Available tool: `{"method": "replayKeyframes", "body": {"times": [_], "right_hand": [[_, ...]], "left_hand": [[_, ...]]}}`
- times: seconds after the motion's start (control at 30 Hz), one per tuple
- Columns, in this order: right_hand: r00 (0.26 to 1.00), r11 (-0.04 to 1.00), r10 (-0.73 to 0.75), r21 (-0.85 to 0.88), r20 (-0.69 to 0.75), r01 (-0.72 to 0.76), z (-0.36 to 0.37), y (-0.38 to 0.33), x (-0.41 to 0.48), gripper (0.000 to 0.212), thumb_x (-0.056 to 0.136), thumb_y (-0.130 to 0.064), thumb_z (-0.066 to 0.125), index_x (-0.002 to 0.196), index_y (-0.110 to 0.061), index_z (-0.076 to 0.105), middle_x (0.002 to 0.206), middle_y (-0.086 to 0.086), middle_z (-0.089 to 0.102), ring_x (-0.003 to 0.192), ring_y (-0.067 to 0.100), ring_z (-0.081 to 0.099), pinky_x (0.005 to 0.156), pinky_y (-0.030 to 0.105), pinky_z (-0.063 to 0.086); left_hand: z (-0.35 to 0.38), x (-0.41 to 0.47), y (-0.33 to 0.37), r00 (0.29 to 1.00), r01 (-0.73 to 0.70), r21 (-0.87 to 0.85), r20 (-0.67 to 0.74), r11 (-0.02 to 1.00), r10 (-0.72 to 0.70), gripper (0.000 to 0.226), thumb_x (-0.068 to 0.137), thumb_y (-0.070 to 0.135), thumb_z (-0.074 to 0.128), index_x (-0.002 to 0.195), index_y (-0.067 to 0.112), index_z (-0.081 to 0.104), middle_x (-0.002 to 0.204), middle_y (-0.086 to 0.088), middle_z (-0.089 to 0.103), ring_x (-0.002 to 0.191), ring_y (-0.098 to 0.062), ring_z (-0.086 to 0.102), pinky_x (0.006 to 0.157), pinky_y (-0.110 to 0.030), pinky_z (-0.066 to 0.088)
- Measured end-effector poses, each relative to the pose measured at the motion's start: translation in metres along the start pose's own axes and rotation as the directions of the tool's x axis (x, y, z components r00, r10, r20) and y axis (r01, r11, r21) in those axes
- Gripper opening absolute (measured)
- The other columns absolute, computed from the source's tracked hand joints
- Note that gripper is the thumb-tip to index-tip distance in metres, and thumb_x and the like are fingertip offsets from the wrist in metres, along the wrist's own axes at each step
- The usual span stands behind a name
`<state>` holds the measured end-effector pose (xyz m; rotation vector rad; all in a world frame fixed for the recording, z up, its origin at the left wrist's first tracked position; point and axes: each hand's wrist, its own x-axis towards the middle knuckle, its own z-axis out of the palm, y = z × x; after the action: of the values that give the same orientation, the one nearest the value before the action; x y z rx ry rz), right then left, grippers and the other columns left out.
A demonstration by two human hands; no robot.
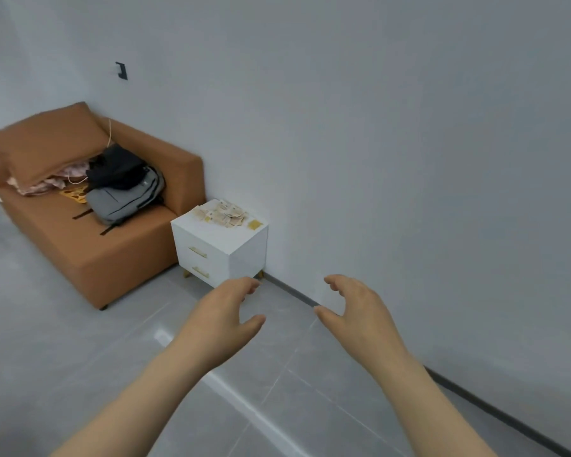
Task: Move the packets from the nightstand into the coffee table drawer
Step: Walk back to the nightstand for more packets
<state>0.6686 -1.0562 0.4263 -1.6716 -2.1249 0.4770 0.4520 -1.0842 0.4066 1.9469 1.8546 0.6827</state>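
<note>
A small white nightstand [244, 249] with two gold-handled drawers stands against the wall beside a sofa. On its top lies a loose pile of several pale packets [221, 214], with one yellow packet [254, 224] apart at the right. My left hand [225, 316] and my right hand [356, 311] are held out in front of me, well short of the nightstand, above the floor. Both have loosely curved fingers and hold nothing. The coffee table is out of view.
An orange sofa [112, 258] at the left carries a grey backpack [126, 196], a black bag, cushions and cloth. Grey floor tiles [63, 341] spread between me and the furniture. A white wall with a dark baseboard [475, 399] runs along the right.
</note>
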Motion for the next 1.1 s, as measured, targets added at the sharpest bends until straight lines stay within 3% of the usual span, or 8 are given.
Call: {"method": "replayKeyframes", "body": {"times": [0.2, 0.4, 0.63, 0.73, 1.1], "right_hand": [[0.998, 1.0, -0.021, 0.015, 0.06, 0.02, 0.025, 0.003, 0.116, 0.053, 0.09, -0.034, 0.059, 0.139, -0.026, 0.041, 0.135, -0.008, 0.048, 0.122, 0.008, 0.046, 0.094, 0.017, 0.033], [0.992, 0.996, -0.085, 0.046, 0.097, 0.081, 0.045, 0.018, 0.252, 0.054, 0.089, -0.034, 0.058, 0.139, -0.024, 0.04, 0.136, -0.007, 0.048, 0.123, 0.008, 0.045, 0.094, 0.018, 0.033], [0.982, 0.992, -0.126, 0.046, 0.143, 0.12, 0.06, 0.02, 0.388, 0.054, 0.089, -0.034, 0.058, 0.139, -0.023, 0.041, 0.135, -0.005, 0.049, 0.124, 0.011, 0.045, 0.098, 0.023, 0.036], [0.974, 0.99, -0.143, 0.041, 0.174, 0.137, 0.077, 0.012, 0.435, 0.054, 0.089, -0.034, 0.058, 0.139, -0.023, 0.041, 0.133, -0.005, 0.05, 0.12, 0.01, 0.047, 0.093, 0.02, 0.035], [0.971, 0.997, -0.073, 0.035, 0.226, 0.067, 0.172, -0.054, 0.615, 0.054, 0.089, -0.034, 0.059, 0.139, -0.025, 0.041, 0.134, -0.006, 0.05, 0.122, 0.011, 0.046, 0.097, 0.023, 0.037]], "left_hand": [[-0.005, 0.099, -0.042, 0.997, 0.07, 0.006, 0.021, 0.998, -0.07, 0.054, 0.086, 0.038, 0.063, 0.135, 0.03, 0.042, 0.129, 0.012, 0.051, 0.111, -0.004, 0.051, 0.093, -0.021, 0.043], [-0.004, 0.213, -0.07, 0.989, 0.142, 0.003, -0.049, 0.99, -0.141, 0.055, 0.086, 0.035, 0.064, 0.136, 0.026, 0.044, 0.131, 0.01, 0.051, 0.117, -0.007, 0.05, 0.099, -0.025, 0.042], [-0.023, 0.323, -0.113, 0.964, 0.256, 0.019, -0.082, 0.966, -0.254, 0.055, 0.087, 0.034, 0.064, 0.137, 0.025, 0.044, 0.129, 0.01, 0.053, 0.116, -0.007, 0.051, 0.095, -0.022, 0.042], [-0.025, 0.36, -0.136, 0.959, 0.277, 0.01, -0.066, 0.961, -0.275, 0.055, 0.087, 0.034, 0.064, 0.137, 0.026, 0.044, 0.129, 0.01, 0.053, 0.116, -0.006, 0.051, 0.095, -0.021, 0.042], [-0.078, 0.516, -0.288, 0.955, 0.297, 0.005, -0.021, 0.955, -0.297, 0.056, 0.086, 0.036, 0.065, 0.137, 0.025, 0.045, 0.131, 0.008, 0.053, 0.118, -0.009, 0.052, 0.098, -0.026, 0.045]]}}
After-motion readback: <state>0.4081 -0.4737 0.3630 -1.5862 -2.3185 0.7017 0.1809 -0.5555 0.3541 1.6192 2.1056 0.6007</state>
